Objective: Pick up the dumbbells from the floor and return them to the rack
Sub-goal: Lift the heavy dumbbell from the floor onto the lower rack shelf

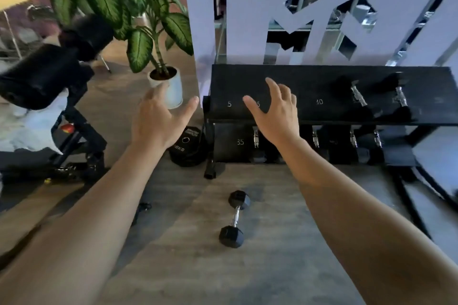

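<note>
A small black hex dumbbell with a chrome handle lies on the wood floor, between my two forearms. Beyond it stands the black dumbbell rack, its top shelf marked 5, 5 and 10. Two dumbbells rest at the right of that shelf, and several more sit on the lower shelf. My left hand is held out in the air left of the rack, fingers spread, holding nothing. My right hand hovers in front of the rack's left end, fingers apart and empty.
A potted plant in a white pot stands left of the rack. A black weight plate leans at the rack's left foot. A black exercise machine fills the left side. A white panel with mirrored cut-outs rises behind the rack.
</note>
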`<state>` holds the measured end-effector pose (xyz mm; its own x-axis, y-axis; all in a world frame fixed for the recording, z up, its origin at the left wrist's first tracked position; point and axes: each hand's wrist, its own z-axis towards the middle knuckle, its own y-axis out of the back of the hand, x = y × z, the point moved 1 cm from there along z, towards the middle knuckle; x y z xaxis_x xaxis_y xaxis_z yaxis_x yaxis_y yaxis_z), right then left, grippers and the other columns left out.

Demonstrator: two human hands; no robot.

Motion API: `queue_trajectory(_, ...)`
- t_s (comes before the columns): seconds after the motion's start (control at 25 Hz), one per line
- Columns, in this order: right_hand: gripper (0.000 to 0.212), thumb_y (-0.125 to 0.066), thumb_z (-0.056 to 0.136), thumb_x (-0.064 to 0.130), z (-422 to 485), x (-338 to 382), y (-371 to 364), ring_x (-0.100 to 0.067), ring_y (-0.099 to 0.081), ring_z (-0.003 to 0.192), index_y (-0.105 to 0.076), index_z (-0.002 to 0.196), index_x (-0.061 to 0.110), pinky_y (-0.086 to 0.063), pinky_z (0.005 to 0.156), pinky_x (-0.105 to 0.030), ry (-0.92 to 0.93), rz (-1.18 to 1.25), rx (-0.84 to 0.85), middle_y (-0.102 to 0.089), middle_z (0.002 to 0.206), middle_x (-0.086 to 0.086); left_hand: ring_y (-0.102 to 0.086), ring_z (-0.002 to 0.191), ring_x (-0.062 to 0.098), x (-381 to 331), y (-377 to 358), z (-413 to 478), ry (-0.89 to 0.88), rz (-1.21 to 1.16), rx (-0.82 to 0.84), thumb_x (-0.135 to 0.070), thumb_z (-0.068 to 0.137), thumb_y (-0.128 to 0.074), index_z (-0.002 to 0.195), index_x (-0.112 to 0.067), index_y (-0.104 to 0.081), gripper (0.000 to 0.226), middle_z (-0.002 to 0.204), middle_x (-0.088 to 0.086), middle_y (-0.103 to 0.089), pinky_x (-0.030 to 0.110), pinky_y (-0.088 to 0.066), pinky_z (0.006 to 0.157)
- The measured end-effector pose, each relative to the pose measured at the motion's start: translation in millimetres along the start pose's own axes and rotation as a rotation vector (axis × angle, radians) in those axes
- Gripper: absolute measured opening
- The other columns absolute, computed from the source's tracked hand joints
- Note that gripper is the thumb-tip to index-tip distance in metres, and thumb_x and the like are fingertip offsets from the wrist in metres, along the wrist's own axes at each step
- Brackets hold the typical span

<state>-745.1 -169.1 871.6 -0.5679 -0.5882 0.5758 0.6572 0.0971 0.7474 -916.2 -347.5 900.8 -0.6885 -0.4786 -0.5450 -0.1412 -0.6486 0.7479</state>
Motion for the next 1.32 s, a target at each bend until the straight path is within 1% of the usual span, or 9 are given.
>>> queue_trajectory(0.12, 0.081, -0.045, 0.086, 0.073, -14.8, 23.5, -33.6, -0.027, -0.029, 0.139, -0.029, 0.152, 0.028, -0.035, 0.111, -0.048, -0.138, 0.03, 0.031, -0.034, 0.153, -0.006, -0.047, 0.127, 0.031, 46.3, -0.3, 17.9, 0.006, -0.063, 0.085, -0.065, 0.086, -0.054, 0.144, -0.015, -0.043, 0.077, 0.14, 0.013, -0.05, 0.044, -0.04, 0.1)
queue_trajectory(0.28, 0.078, -0.048, 0.086, 0.072, -11.2, 29.7, -66.5, -0.026, -0.033, 0.135, -0.035, 0.149, 0.028, -0.036, 0.11, -0.044, -0.296, 0.079, -0.086, -0.038, 0.15, -0.005, -0.049, 0.126, 0.027, 73.8, -36.4, 58.1, -0.082, -0.108, 0.263, -0.068, 0.084, -0.053, 0.14, -0.015, -0.048, 0.078, 0.137, 0.01, -0.054, 0.042, -0.041, 0.102)
queue_trajectory(0.48, 0.073, -0.053, 0.088, 0.066, 15.0, -11.7, -97.7, -0.025, -0.034, 0.135, -0.04, 0.146, 0.025, -0.031, 0.109, -0.037, -0.425, 0.126, -0.177, -0.041, 0.147, -0.006, -0.06, 0.102, 0.014, 64.0, -109.7, 119.6, -0.137, -0.215, 0.518, -0.061, 0.085, -0.061, 0.13, -0.022, -0.058, 0.06, 0.116, -0.002, -0.064, 0.028, -0.044, 0.085)
queue_trajectory(0.6, 0.066, -0.055, 0.09, 0.061, 27.8, -55.3, -105.6, -0.023, -0.038, 0.132, -0.047, 0.143, 0.022, -0.031, 0.106, -0.03, -0.579, 0.232, -0.266, -0.046, 0.143, -0.005, -0.061, 0.099, 0.008, 44.7, -157.5, 149.9, -0.143, -0.225, 0.68, -0.059, 0.085, -0.063, 0.126, -0.027, -0.06, 0.052, 0.112, -0.008, -0.065, 0.025, -0.045, 0.085)
queue_trajectory(0.76, 0.06, -0.056, 0.091, 0.058, 32.5, -96.0, -115.1, -0.018, -0.048, 0.123, -0.053, 0.138, 0.021, -0.034, 0.097, -0.024, -0.757, 0.34, -0.408, -0.052, 0.128, 0.001, -0.063, 0.098, 0.008, 21.8, -208.9, 174.0, -0.175, -0.252, 0.778, -0.056, 0.085, -0.065, 0.118, -0.029, -0.064, 0.042, 0.108, -0.009, -0.066, 0.024, -0.048, 0.086)
queue_trajectory(0.92, 0.06, -0.056, 0.089, 0.061, 22.0, -124.8, -129.8, -0.019, -0.051, 0.122, -0.057, 0.133, 0.02, -0.04, 0.105, -0.032, -0.916, 0.375, -0.589, -0.057, 0.129, -0.002, -0.063, 0.091, 0.009, 1.4, -259.0, 173.8, -0.183, -0.268, 0.78, -0.053, 0.086, -0.065, 0.117, -0.022, -0.066, 0.043, 0.107, -0.005, -0.067, 0.013, -0.041, 0.073)
queue_trajectory(1.12, 0.063, -0.053, 0.089, 0.063, 1.9, -156.4, -159.9, -0.02, -0.051, 0.122, -0.055, 0.135, 0.02, -0.042, 0.105, -0.038, -1.134, 0.338, -0.804, -0.057, 0.131, -0.003, -0.06, 0.082, 0.001, -5.5, -344.6, 166.8, -0.32, -0.265, 1.0, -0.05, 0.089, -0.063, 0.122, -0.019, -0.063, 0.045, 0.106, -0.005, -0.067, 0.013, -0.039, 0.067)
queue_trajectory(1.24, 0.062, -0.054, 0.089, 0.061, -16.3, -179.1, -199.5, -0.021, -0.053, 0.12, -0.056, 0.134, 0.017, -0.043, 0.105, -0.041, -1.289, 0.244, -0.965, -0.058, 0.13, -0.005, -0.061, 0.088, 0.007, 3.6, -418.2, 164.9, -0.452, -0.246, 1.181, -0.051, 0.09, -0.062, 0.129, -0.018, -0.059, 0.052, 0.112, -0.002, -0.066, 0.019, -0.042, 0.073)
queue_trajectory(1.32, 0.058, -0.057, 0.091, 0.056, -27.4, -193.5, -236.6, -0.02, -0.053, 0.119, -0.057, 0.133, 0.016, -0.042, 0.105, -0.041, -1.382, 0.25, -1.012, -0.058, 0.131, -0.005, -0.06, 0.095, 0.012, 20.0, -466.3, 156.9, -0.524, -0.192, 1.268, -0.051, 0.09, -0.062, 0.132, -0.019, -0.057, 0.054, 0.117, 0.001, -0.065, 0.025, -0.043, 0.08)
